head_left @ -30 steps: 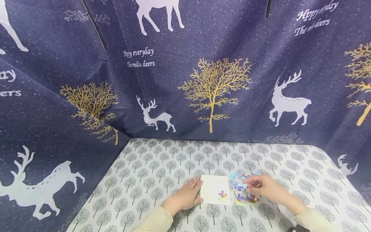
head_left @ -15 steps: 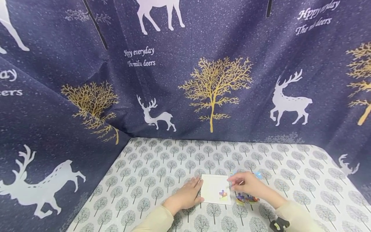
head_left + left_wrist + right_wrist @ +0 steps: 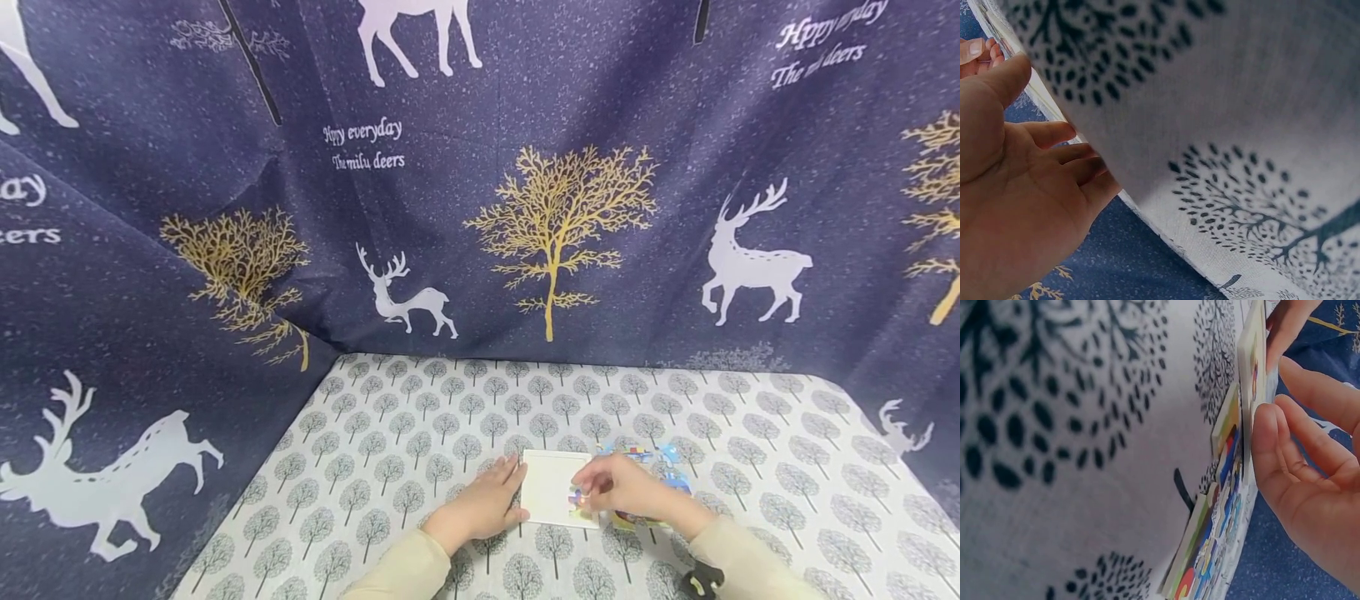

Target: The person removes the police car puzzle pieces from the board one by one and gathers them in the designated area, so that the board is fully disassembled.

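A white square puzzle tray (image 3: 545, 492) lies on the table, with a colourful jigsaw piece (image 3: 577, 503) in its lower right corner. My left hand (image 3: 486, 502) rests along the tray's left edge, fingers extended; the left wrist view shows its palm (image 3: 1029, 181) side-on. Over the tray's right side, my right hand (image 3: 617, 486) pinches a puzzle piece mostly hidden by its fingers. In the right wrist view the thumb (image 3: 1266, 434) and forefinger come close together right at the tray (image 3: 1249, 369). More jigsaw pieces (image 3: 670, 454) lie to the right of the tray, partly under my right hand.
The table (image 3: 375, 467) wears a white cloth printed with grey trees. Behind and to the left hangs a dark blue curtain (image 3: 480, 275) with deer and golden trees. In the right wrist view, loose pieces (image 3: 1200, 540) lie beside the tray, some overlapping in that view.
My right hand has moved left from the loose pieces, past the tray's right edge, and now hovers over the tray's lower right part. My left hand stays at the tray.
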A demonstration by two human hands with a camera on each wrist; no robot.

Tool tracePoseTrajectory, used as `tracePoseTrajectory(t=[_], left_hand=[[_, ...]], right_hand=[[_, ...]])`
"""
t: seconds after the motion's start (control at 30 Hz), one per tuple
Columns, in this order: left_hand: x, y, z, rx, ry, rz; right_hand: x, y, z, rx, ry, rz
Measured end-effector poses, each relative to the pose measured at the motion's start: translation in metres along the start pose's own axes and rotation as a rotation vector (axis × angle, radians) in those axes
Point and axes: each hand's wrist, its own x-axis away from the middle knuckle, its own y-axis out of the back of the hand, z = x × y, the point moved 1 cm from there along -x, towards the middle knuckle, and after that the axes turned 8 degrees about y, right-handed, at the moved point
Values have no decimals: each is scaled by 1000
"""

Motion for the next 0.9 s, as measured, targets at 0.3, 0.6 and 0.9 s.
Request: tracePoseTrajectory(t=[0.3,0.6,0.9], left_hand=[[0,1,0,-1,-3,11],[0,1,1,-1,-8,8],[1,0,1,6,-5,11]], right_hand=[[-1,-5,-1,60,-20,3],[-1,-6,4,85,-26,6],[-2,-7,2,71,-45,0]])
